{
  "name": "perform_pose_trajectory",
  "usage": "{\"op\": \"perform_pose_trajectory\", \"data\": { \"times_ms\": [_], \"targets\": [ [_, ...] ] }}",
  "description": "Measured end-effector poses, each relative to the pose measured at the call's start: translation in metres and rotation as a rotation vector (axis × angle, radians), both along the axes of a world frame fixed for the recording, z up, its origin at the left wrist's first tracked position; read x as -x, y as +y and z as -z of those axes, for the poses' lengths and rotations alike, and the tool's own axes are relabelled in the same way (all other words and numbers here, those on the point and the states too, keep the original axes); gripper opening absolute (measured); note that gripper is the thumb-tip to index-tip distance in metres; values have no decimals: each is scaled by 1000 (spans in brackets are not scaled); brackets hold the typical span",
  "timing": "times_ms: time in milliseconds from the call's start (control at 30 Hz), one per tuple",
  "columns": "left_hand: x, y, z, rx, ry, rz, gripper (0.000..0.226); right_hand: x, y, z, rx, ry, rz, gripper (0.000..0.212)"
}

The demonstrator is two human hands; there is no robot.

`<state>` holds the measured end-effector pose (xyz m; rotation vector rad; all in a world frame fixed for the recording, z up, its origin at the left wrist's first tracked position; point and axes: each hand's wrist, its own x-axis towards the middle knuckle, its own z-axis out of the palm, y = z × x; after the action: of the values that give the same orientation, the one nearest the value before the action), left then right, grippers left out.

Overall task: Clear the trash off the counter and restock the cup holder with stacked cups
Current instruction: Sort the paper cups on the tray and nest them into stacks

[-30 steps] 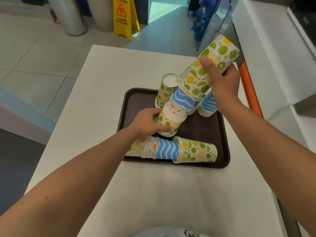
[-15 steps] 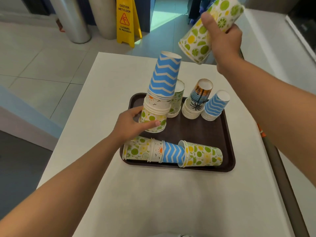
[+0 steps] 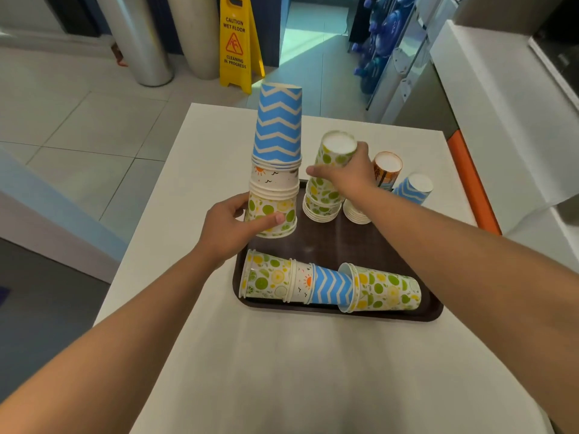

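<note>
The left hand (image 3: 230, 228) has its grip clamped around the lime-print bottom cup of a tall upside-down stack (image 3: 275, 164), thumb across the front and fingers wrapped behind; the stack stands upright at the far left corner of the brown tray (image 3: 329, 242), with sun-print cups in its middle and blue zigzag cups on top. The right hand (image 3: 347, 175) reaches across the tray and its grip is closed on the side of a lime-print cup stack (image 3: 326, 186), which stands upside down just right of the tall stack, its rims on the tray. Behind that hand stand an orange-print cup stack (image 3: 388, 167) and, tilted at the far right, a blue zigzag stack (image 3: 412, 187). Along the tray's near edge a row of nested cups (image 3: 297, 281) lies on its side, touching another lime-print cup (image 3: 382, 288) also on its side. The tray sits on a white worktop (image 3: 282, 355). On the tiled floor beyond stands a yellow wet-floor sign (image 3: 236, 42).
</note>
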<state>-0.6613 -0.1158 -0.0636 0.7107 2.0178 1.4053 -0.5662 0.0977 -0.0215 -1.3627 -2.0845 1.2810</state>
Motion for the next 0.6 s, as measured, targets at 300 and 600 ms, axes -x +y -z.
{"op": "perform_pose_trajectory", "data": {
  "times_ms": [300, 600],
  "targets": [
    [-22, 10, -8, -50, -82, 96, 44, -24, -33, -54, -67, 529, 134, 42],
    [-59, 34, -14, 31, 17, 273, 54, -41, -38, -56, 97, 404, 2, 39]
  ]
}}
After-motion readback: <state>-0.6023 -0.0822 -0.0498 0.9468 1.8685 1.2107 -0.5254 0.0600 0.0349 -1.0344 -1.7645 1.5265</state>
